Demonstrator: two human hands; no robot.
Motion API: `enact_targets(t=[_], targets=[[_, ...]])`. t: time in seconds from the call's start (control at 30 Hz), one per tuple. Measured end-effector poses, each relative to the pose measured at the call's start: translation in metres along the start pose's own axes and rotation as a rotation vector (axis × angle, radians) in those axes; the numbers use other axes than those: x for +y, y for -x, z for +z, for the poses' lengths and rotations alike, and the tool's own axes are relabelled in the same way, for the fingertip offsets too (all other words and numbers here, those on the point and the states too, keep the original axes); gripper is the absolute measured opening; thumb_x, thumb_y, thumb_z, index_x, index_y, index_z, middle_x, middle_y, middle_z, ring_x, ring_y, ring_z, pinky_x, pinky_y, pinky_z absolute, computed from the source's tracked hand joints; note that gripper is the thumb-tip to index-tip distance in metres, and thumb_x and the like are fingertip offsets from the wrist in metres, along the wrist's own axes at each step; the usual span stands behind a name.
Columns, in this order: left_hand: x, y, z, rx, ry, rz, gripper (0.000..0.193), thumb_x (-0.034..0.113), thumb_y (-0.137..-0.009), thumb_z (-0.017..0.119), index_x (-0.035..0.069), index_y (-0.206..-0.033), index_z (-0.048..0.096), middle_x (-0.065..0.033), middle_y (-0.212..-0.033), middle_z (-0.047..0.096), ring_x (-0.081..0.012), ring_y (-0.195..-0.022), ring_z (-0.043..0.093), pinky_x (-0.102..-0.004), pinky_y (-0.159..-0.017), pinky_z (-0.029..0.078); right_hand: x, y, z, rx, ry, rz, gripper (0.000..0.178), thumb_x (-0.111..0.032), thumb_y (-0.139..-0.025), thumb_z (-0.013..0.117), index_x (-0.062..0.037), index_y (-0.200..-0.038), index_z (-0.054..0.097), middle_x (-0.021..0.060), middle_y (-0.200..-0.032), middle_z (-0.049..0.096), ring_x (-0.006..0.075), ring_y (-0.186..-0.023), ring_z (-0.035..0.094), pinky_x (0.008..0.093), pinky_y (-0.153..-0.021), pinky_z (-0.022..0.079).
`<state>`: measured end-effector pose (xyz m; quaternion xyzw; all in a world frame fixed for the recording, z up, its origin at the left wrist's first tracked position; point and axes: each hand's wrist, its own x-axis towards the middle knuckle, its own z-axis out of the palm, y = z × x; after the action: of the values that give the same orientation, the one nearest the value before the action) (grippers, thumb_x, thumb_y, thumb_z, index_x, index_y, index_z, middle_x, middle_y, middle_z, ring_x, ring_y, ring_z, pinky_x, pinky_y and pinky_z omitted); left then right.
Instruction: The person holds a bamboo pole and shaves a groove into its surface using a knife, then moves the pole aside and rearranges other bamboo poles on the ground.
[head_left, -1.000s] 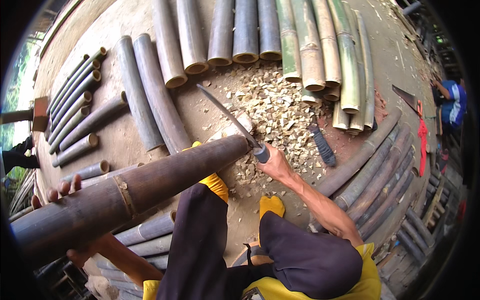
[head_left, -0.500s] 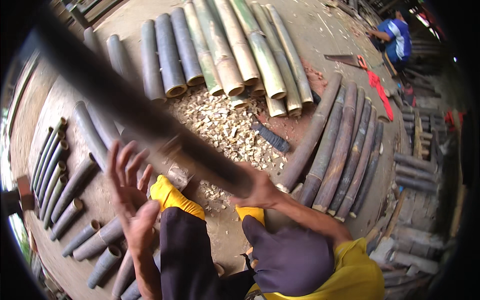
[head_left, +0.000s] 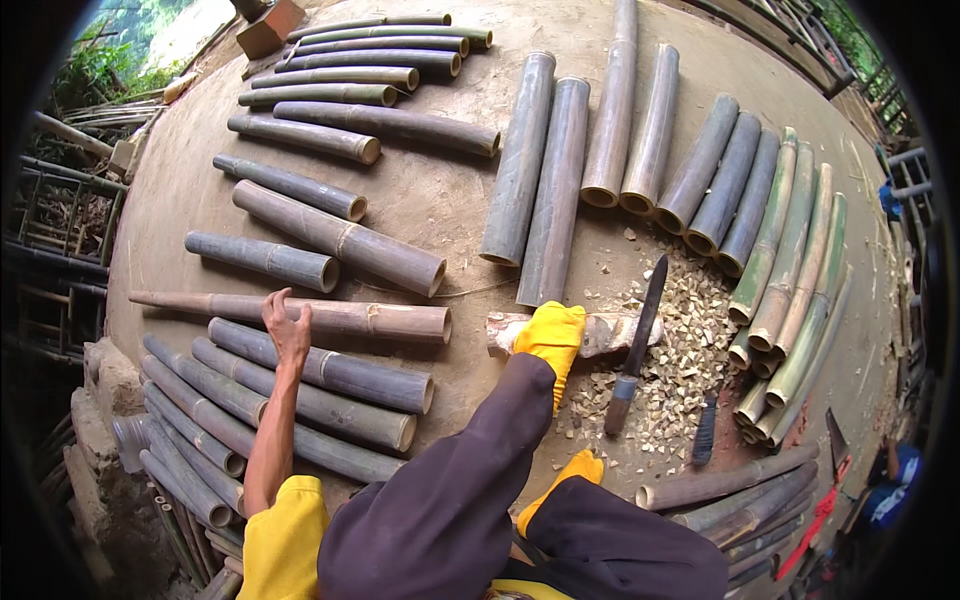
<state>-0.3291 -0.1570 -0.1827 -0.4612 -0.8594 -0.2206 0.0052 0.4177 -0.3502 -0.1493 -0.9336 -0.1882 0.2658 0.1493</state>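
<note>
Bamboo poles (head_left: 340,240) lying in rows on dirt floor (head_left: 440,190). Am seeing left hand (head_left: 288,330) resting open-fingered on long pole (head_left: 300,315), seemingly placing it. Right hand hiding from view; can't tell. Machete (head_left: 634,345) lying on chips (head_left: 690,350), likely needing pickup next.

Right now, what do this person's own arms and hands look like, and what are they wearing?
Only the left hand shows: bare, no glove, ring or watch visible. Its forearm is bare up to a short yellow sleeve. The right hand and arm are out of view.
</note>
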Motion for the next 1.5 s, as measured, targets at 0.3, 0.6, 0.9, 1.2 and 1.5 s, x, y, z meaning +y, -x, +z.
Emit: enact_targets(t=[0.3, 0.6, 0.9, 1.2, 1.5], targets=[[-0.011, 0.036, 0.035, -0.02, -0.111, -0.274, 0.055, 0.031, -0.082, 0.058, 0.014, -0.132, 0.045, -0.0164, -0.136, 0.032, -0.0417, -0.108, 0.045, -0.0476, -0.094, 0.039, -0.147, -0.008, -0.075, -0.203, 1.142, -0.126, 0.044, -0.014, -0.076, 0.064, 0.0002, -0.117, 0.054, 0.0251, -0.1, 0.061, 0.0382, -0.096, 0.059, 0.0411, -0.084, 0.045], [-0.018, 0.021, 0.031, -0.213, -0.2, -0.275, 0.061, 0.042, -0.085, 0.051, 0.021, -0.139, 0.031, -0.0101, -0.149, 0.016, -0.0459, -0.093, 0.049, -0.0531, -0.081, 0.045, -0.521, 0.043, 0.184, -0.432, 0.435, -1.666, 0.035, -0.014, -0.081, 0.062, 0.0022, -0.11, 0.053, 0.0211, -0.097, 0.058, 0.0341, -0.087, 0.059, 0.039, -0.078, 0.047], [-0.003, 0.011, 0.037, -0.192, -0.109, -0.293, 0.06, 0.038, -0.081, 0.058, 0.018, -0.134, 0.04, -0.0093, -0.148, 0.021, -0.0442, -0.099, 0.049, -0.0519, -0.085, 0.045, -0.657, 0.129, 0.477, -0.08, 0.723, -1.7, 0.084, -0.03, -0.073, 0.074, -0.0083, -0.139, 0.028, 0.0214, -0.124, 0.05, 0.0383, -0.115, 0.048, 0.056, -0.1, 0.032], [0.0, 0.014, 0.035, -0.121, -0.052, -0.318, 0.061, 0.036, -0.078, 0.062, 0.017, -0.132, 0.041, -0.0095, -0.144, 0.027, -0.0447, -0.101, 0.05, -0.0509, -0.086, 0.044, -0.563, 0.145, 0.28, -1.03, 0.627, -1.374, 0.078, -0.046, -0.059, 0.071, 0.008, -0.111, 0.049, 0.0205, -0.09, 0.06, 0.0284, -0.078, 0.059, 0.0364, -0.07, 0.049], [0.066, 0.029, 0.059, 0.037, 1.028, -0.473, 0.063, 0.029, -0.079, 0.069, 0.002, -0.129, 0.041, -0.0157, -0.132, 0.038, -0.032, -0.114, 0.045, -0.0438, -0.099, 0.036, -0.409, 0.093, 0.019, -0.841, 0.516, -1.284, 0.076, -0.037, -0.059, 0.077, 0.0014, -0.119, 0.052, 0.021, -0.093, 0.064, 0.028, -0.084, 0.066, 0.0352, -0.076, 0.05]])
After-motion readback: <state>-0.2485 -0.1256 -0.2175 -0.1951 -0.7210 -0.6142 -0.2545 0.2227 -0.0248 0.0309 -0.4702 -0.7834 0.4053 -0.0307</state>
